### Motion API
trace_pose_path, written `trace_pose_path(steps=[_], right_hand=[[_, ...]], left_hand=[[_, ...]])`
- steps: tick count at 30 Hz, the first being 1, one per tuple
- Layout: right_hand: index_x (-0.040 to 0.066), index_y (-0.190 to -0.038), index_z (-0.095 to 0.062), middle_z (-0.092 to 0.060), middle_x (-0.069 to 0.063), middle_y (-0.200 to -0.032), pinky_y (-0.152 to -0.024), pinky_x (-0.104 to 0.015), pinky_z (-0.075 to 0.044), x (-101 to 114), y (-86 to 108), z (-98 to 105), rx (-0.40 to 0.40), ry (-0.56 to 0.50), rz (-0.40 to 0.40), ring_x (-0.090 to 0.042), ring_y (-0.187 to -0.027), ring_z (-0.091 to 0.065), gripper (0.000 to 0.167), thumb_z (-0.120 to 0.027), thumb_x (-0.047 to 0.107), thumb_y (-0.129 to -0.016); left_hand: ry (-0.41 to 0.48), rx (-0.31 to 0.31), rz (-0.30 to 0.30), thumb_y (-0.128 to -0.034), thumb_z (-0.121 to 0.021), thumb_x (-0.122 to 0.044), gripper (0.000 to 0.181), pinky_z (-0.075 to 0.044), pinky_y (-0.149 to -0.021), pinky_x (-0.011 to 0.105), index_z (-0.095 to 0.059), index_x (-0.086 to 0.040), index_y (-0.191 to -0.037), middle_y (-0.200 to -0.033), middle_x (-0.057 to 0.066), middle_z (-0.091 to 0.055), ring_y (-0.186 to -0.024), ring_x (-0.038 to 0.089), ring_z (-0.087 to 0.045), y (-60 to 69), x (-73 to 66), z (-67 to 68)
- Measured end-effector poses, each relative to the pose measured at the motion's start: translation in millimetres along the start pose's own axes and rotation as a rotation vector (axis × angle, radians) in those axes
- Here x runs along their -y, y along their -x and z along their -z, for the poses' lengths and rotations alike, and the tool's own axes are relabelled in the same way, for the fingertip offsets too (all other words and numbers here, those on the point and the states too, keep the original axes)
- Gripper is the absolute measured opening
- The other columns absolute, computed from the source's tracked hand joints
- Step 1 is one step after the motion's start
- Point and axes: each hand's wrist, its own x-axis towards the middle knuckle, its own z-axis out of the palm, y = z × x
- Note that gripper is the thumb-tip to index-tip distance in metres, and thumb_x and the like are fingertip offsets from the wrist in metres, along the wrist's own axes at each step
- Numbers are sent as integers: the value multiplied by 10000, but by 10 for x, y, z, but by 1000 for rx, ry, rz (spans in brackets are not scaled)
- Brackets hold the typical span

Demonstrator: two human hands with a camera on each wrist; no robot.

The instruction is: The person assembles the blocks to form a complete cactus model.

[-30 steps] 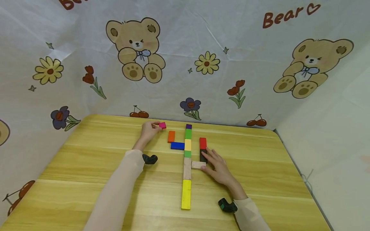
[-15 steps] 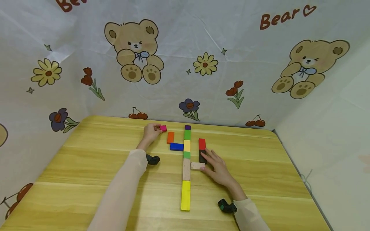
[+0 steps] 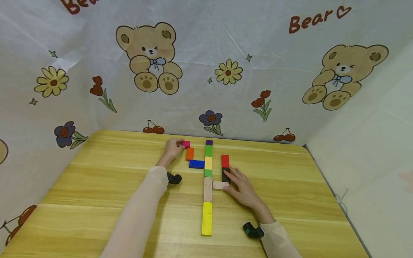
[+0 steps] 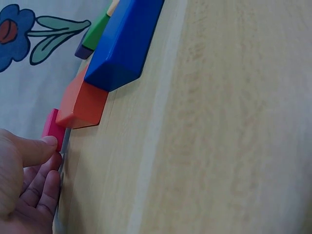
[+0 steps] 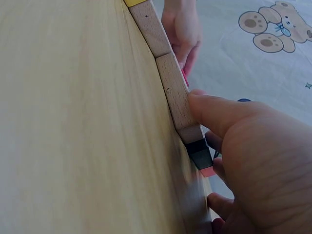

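My left hand pinches a small pink block between thumb and fingers, at the far end of an orange block. In the left wrist view the thumb presses the pink block close to the orange one; whether they touch is unclear. A blue block joins the orange block to a central column. My right hand rests with fingers extended, fingertips at a black block and thumb on a plain wooden block. Beyond the black block lies a red block.
The column runs from a purple block through a green block, a cream block, a small green block and a long plain block to a yellow block. A patterned cloth hangs behind the wooden table.
My left hand has carried the pink block rightward and slightly nearer, to the far end of the orange block. My right hand keeps its place on the black and plain wooden blocks.
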Motion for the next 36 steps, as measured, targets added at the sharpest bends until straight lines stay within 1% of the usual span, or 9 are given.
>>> trace_pose_path(steps=[7, 11, 15, 21, 27, 33, 36], right_hand=[[159, -1475, -459, -280, -91, -1609, -1133, -666, -128, -4, -5, -2, 9, -3, -13, -403, -1494, -157, 612, -664, 322, -921], [152, -1472, -461, -290, -107, -1603, -1127, -676, -136, -3, -7, -6, 0, 3, 0, -418, -1486, -171, 612, -664, 323, -921], [151, -1473, -461, -298, -119, -1598, -1121, -683, -145, -1, -12, -7, -8, 10, 16, -433, -1478, -182, 612, -665, 321, -921], [158, -1477, -455, -292, -112, -1602, -1126, -681, -141, -3, -13, -1, 0, 18, 8, -427, -1483, -173, 614, -665, 319, -923], [142, -1466, -469, -303, -130, -1594, -1123, -682, -148, -2, -6, -9, -15, 14, 19, -439, -1474, -190, 606, -671, 306, -918], [138, -1469, -464, -303, -131, -1594, -1129, -675, -138, -2, -3, -8, -12, 6, 23, -438, -1476, -186, 613, -673, 305, -917], [140, -1469, -465, -306, -128, -1593, -1129, -669, -138, -3, -5, -7, -11, 2, 22, -434, -1476, -189, 614, -673, 309, -916]], left_hand=[[-19, 21, -9, -918, -636, -2, 369, -537, -881, 386, -622, 23, -1286, -1154, 210, -671, -938, 298, -639, -3, -9, -46], [-24, 25, -15, -920, -632, 1, 366, -537, -877, 381, -624, 21, -1285, -1147, 209, -672, -927, 293, -635, -8, -8, -56], [-16, 39, -22, -925, -612, 18, 367, -538, -866, 370, -617, 26, -1291, -1167, 212, -667, -924, 287, -630, -15, -7, -63], [-13, 55, -41, -917, -564, 60, 382, -529, -856, 360, -615, 24, -1294, -1193, 210, -662, -922, 275, -602, -11, -14, -90], [-31, 54, -60, -905, -518, 83, 399, -516, -858, 359, -625, 19, -1284, -1212, 212, -656, -991, 289, -584, 4, -37, -125], [-27, 57, -39, -919, -503, 68, 403, -500, -842, 336, -616, 5, -1301, -1237, 207, -630, -1034, 290, -571, 30, -47, -136], [-18, 64, -29, -934, -487, 48, 399, -504, -856, 354, -608, 0, -1311, -1248, 203, -612, -1064, 306, -583, 53, -56, -125]])
